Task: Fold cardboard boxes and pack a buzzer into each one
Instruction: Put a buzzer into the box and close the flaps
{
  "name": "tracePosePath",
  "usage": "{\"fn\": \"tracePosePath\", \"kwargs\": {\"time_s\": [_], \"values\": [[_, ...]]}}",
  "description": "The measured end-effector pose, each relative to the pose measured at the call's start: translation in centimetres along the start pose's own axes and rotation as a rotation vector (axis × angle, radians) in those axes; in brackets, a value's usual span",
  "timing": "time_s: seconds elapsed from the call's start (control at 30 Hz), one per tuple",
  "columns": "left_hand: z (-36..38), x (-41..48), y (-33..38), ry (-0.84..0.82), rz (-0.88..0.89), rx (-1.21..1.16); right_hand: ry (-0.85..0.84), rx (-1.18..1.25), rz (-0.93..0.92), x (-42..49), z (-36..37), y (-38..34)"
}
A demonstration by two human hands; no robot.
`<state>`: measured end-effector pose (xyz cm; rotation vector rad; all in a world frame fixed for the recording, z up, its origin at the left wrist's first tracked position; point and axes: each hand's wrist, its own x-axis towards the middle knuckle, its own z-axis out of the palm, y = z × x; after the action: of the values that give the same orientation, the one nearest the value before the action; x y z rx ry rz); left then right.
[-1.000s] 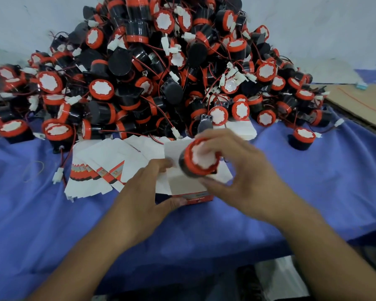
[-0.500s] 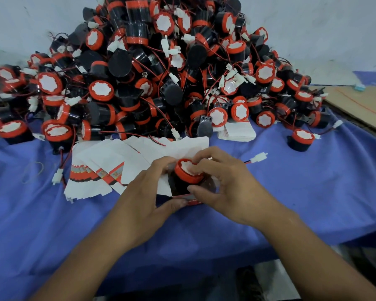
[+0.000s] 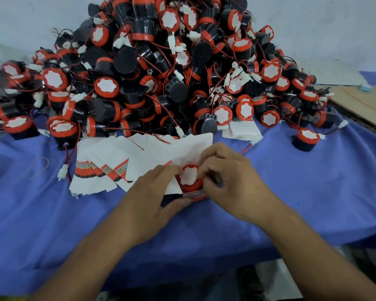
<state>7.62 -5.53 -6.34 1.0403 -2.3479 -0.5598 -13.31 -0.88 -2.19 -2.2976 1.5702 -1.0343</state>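
While the left hand grips a small red-edged box at the near middle of the blue cloth, thumb pressed on its near wall and fingers curled at its left side, the right hand pinches the orange rim of a buzzer with bent fingertips. That buzzer sits in the box's open top, white face up, its black body hidden from sight. Just beyond the hands a fan of flat box blanks lies spread on the cloth, white sides up, with a rubber band to their left. Farther right a lone buzzer stands apart. Behind it all a big heap of buzzers with red wires and white plugs rises against the pale wall, a small stack of blanks at its foot.
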Motion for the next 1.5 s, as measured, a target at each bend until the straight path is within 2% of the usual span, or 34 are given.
{"fn": "tracePosePath", "kwargs": {"time_s": [0.1,0.33,0.5,0.57,0.67,0.7,0.77,0.83,0.97,1.07,1.17,1.23,1.3,1.37,1.5], "values": [[0.3,-0.1,-0.2,-0.004,0.008,-0.018,-0.05,-0.029,0.027,0.0,-0.5,0.1],[0.0,0.0,0.3,-0.002,0.048,-0.064,-0.104,-0.291,-0.087,-0.3,-0.6,0.0],[0.4,0.0,0.6,-0.057,0.077,0.012,-0.203,-0.168,-0.046,-0.7,-1.0,0.6],[0.5,0.1,0.5,-0.054,0.077,0.02,-0.063,-0.108,0.007,-0.8,-1.4,0.7],[0.4,0.2,0.5,-0.039,0.091,0.024,0.33,-0.142,0.131,-0.4,-2.8,1.8],[0.3,0.2,0.5,-0.04,0.088,0.025,0.364,-0.157,0.207,-0.2,-3.4,2.4],[0.3,0.2,0.6,-0.048,0.083,0.032,0.265,-0.119,0.41,-0.1,-4.0,3.4],[0.3,0.3,0.7,-0.037,0.084,0.029,0.153,-0.004,0.516,-0.3,-4.1,4.0],[0.4,0.3,0.6,-0.044,0.05,0.035,0.28,0.165,0.362,0.0,-4.8,2.9],[0.5,0.3,0.6,-0.043,0.046,0.047,0.181,0.408,0.287,0.1,-4.9,1.6],[0.6,0.3,0.5,-0.049,0.044,0.052,0.073,0.443,0.295,-0.2,-3.8,1.2],[0.6,0.3,0.5,-0.047,0.043,0.045,0.027,0.318,0.249,-0.3,-2.9,1.2],[0.5,0.3,0.7,-0.044,0.051,0.035,-0.028,0.079,0.127,-0.4,-2.1,1.1],[0.4,0.3,0.8,-0.032,0.076,0.016,-0.078,-0.052,0.025,-0.3,-1.4,0.9],[0.4,0.3,0.9,-0.035,0.089,0.018,-0.183,-0.284,0.03,0.0,-1.4,0.9]]}}
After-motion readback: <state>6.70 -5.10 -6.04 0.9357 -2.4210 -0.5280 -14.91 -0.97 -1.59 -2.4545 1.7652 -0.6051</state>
